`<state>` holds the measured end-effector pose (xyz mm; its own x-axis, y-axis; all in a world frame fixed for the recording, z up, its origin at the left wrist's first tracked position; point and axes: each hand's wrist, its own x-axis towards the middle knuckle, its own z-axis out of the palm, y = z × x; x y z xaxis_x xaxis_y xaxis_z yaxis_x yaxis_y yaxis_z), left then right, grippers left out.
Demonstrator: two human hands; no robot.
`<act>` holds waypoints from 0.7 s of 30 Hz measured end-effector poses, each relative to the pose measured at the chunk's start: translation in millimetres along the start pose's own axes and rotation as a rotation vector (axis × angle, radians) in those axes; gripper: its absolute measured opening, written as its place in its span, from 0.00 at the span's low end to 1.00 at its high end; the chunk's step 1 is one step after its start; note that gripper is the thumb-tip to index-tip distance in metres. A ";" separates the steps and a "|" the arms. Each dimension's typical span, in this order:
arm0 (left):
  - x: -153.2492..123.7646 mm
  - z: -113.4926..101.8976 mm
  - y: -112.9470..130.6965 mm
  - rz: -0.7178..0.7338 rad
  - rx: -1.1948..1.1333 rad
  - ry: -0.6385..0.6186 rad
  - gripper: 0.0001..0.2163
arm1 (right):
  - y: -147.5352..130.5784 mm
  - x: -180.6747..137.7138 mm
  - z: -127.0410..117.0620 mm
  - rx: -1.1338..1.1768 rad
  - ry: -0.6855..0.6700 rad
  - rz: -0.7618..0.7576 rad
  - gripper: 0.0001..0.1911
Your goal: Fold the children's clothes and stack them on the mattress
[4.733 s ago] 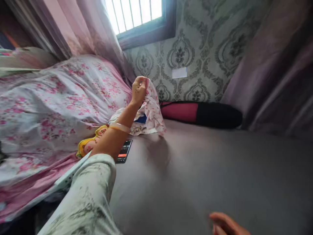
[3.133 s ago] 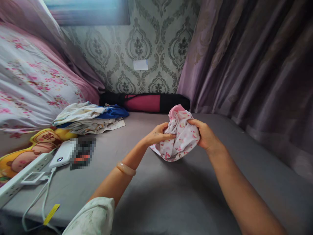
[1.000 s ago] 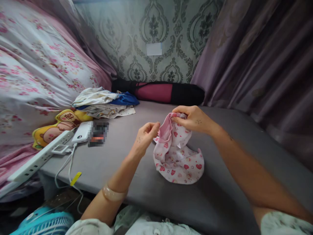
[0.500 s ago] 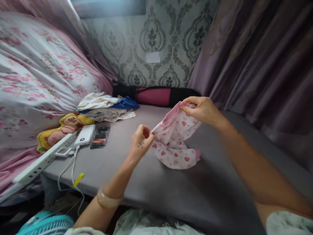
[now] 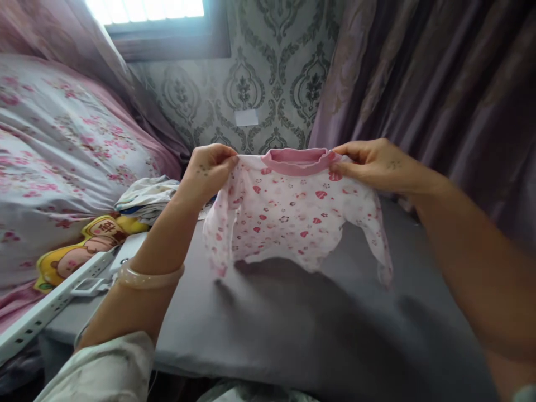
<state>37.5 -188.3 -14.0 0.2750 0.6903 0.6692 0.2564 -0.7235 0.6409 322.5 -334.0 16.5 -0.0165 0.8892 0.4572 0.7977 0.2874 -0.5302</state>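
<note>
Small white heart-printed long-sleeved top (image 5: 288,215), pink collar (image 5: 298,169), sleeves (image 5: 371,229) dangling, left hand (image 5: 211,170) and right hand (image 5: 374,164) pinching it by the shoulders (image 5: 251,161)

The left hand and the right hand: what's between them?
In the head view, a long-sleeved shirt with a pink collar hangs between the left hand and the right hand, pinched by both along its top edge.

The left hand (image 5: 208,172) and the right hand (image 5: 379,163) hold one shirt (image 5: 288,209) by its shoulders, above the grey sheet (image 5: 251,324).
</note>
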 end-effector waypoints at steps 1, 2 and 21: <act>4.2 1.8 -1.7 -0.012 -0.032 -0.007 0.05 | 0.4 -0.9 -3.2 0.045 -0.050 0.019 0.22; 7.6 3.3 -3.6 -0.015 -0.047 -0.021 0.05 | 1.4 -1.7 -5.8 0.080 -0.086 0.040 0.22; 40.3 4.7 -16.4 0.325 -0.008 0.121 0.07 | 21.4 7.6 -16.7 0.340 0.054 0.205 0.18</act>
<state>48.7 -148.7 0.7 0.2294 0.4196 0.8782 0.1657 -0.9060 0.3896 349.5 -327.0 20.6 0.1613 0.9231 0.3491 0.5361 0.2151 -0.8163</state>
